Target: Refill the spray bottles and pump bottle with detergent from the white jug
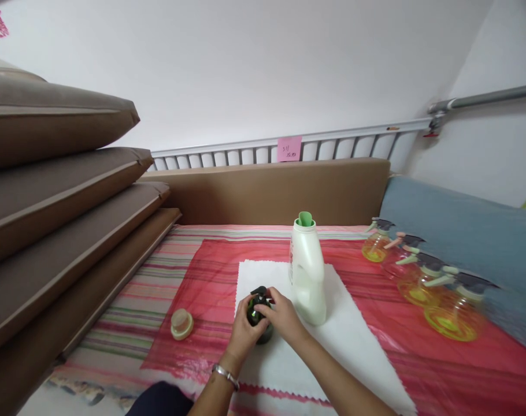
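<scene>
A small dark green bottle [264, 334] with a black top [259, 290] stands on the white cloth [349, 352]. My left hand [244, 327] is wrapped round its left side, wearing a bracelet at the wrist. My right hand [281, 314] grips the upper part of the same bottle from the right, fingers near the black top. Just right of the hands is a large pale green jug [308, 277] with an open neck and a green spout inside. To the left, a translucent cap [181, 324] lies on the red sheet [193, 289].
Several spray bottles with yellow or pink contents, one a yellow one [454, 318], line the right side. Stacked brown cushions [63, 190] rise at the left. A long brown cushion [267, 196] and a blue one [445, 219] border the surface.
</scene>
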Available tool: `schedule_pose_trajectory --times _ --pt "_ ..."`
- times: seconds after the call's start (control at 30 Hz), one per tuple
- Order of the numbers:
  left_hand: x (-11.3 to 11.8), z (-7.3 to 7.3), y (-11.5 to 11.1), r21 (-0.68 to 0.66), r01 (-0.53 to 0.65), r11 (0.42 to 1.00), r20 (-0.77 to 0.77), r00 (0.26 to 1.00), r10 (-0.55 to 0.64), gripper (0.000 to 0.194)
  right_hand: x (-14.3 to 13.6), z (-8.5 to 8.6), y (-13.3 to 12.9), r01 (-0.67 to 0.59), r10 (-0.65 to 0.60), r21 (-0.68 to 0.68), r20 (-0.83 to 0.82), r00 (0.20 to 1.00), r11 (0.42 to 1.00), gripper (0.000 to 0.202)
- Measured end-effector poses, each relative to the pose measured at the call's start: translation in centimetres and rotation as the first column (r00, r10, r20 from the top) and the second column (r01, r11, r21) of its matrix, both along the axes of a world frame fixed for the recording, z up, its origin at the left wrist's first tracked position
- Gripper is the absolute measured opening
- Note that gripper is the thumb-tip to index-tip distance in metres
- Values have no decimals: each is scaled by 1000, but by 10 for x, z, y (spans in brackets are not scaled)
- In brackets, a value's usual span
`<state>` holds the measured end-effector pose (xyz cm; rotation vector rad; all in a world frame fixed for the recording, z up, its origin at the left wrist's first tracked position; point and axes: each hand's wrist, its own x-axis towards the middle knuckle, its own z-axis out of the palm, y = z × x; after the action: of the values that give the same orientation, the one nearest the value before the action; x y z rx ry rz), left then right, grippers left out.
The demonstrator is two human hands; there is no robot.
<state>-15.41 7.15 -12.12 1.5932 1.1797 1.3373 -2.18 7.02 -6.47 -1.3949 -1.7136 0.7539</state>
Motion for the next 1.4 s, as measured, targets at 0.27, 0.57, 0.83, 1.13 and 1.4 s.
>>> schedule_pose_trajectory --times 0.27,0.57,0.83,1.13,1.4 --pt "0 1 -1 11 5 1000 14 1000 -5 57 12 27 8 -241 244 -52 68 967 969 28" --pt "-2 2 -2 8 4 1000 18 1000 -4 56 11 26 13 -199 203 -42 164 965 979 23" --pt "-1 1 0 5 3 1000 10 1000 -3 55 10 18 11 -158 158 -20 189 969 987 31" --pt "-1 1 0 10 0 1000 6 1000 0 55 7 20 7 -96 97 -19 205 974 995 27" --pt "-1 -1 0 16 -2 1000 0 1000 2 54 5 20 4 -66 67 -12 186 980 998 31"
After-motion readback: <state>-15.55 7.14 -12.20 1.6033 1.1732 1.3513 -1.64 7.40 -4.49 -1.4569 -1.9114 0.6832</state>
